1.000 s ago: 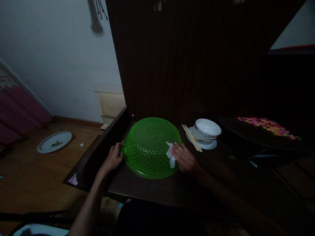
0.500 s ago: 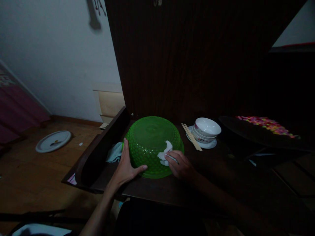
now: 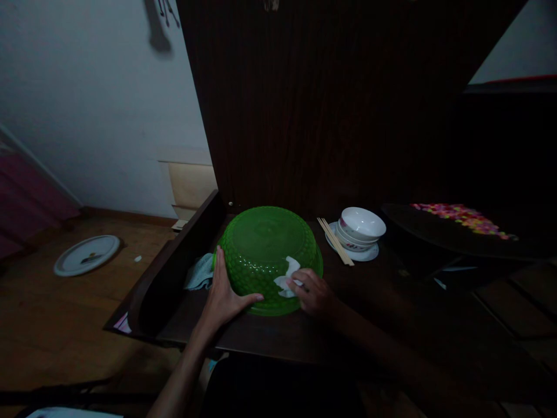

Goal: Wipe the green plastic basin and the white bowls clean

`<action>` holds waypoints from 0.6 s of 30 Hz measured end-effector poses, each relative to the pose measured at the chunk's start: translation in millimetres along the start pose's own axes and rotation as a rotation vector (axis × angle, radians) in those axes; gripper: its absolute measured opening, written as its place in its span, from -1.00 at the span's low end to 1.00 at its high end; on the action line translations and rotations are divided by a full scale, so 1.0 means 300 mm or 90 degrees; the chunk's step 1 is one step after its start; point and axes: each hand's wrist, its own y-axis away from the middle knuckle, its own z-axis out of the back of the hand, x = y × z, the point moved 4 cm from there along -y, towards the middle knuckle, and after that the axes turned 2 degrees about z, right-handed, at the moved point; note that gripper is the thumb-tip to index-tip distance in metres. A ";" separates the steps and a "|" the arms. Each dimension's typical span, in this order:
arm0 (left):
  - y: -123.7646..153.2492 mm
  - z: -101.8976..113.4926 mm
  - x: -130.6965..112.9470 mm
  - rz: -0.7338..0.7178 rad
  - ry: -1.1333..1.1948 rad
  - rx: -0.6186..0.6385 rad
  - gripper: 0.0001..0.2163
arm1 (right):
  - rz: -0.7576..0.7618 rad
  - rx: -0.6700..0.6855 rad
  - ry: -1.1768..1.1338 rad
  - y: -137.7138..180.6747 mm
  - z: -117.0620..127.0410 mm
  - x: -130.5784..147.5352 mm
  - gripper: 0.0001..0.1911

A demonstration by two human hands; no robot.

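Note:
A green plastic basin with a dimpled side lies upside down on the dark wooden table. My left hand rests against its left front side, thumb spread away from the fingers along the rim. In my right hand a crumpled white tissue is pinched and pressed to the basin's right front side. A light blue-green cloth lies beside the basin on the left, partly behind my left hand.
Right of the basin, several chopsticks lean on a white plate under stacked white bowls. A dark surface with colourful small pieces stands further right. A raised wooden edge borders the left; a round white lid-like object lies on the floor.
My right hand with the tissue has shifted slightly left and down on the basin's side. My left hand keeps its place on the basin. The whole view has shifted a little.

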 end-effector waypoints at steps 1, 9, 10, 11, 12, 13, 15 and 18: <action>-0.001 0.000 0.000 0.002 0.002 0.002 0.39 | -0.034 -0.001 -0.009 0.022 0.006 -0.030 -0.70; -0.004 0.004 0.002 0.000 0.012 0.009 0.38 | -0.545 -0.112 -0.207 0.188 0.024 -0.363 -0.87; -0.004 0.005 0.001 -0.003 0.012 0.011 0.37 | -0.557 -0.121 -0.220 0.199 0.033 -0.381 -0.87; -0.003 0.005 0.001 -0.006 0.012 0.013 0.37 | -0.559 -0.128 -0.237 0.205 0.044 -0.390 -0.88; -0.003 0.004 0.001 -0.005 0.013 0.015 0.36 | -0.570 -0.133 -0.276 0.210 0.053 -0.392 -0.89; -0.003 0.004 0.002 -0.002 0.014 0.014 0.36 | -0.584 -0.136 -0.335 0.211 0.060 -0.389 -0.90; -0.003 0.004 0.005 0.010 0.018 0.010 0.36 | -0.620 -0.133 -0.489 0.204 0.069 -0.370 -0.85; -0.005 0.001 0.010 0.021 0.020 0.010 0.38 | -0.660 -0.123 -0.665 0.170 0.079 -0.333 -0.75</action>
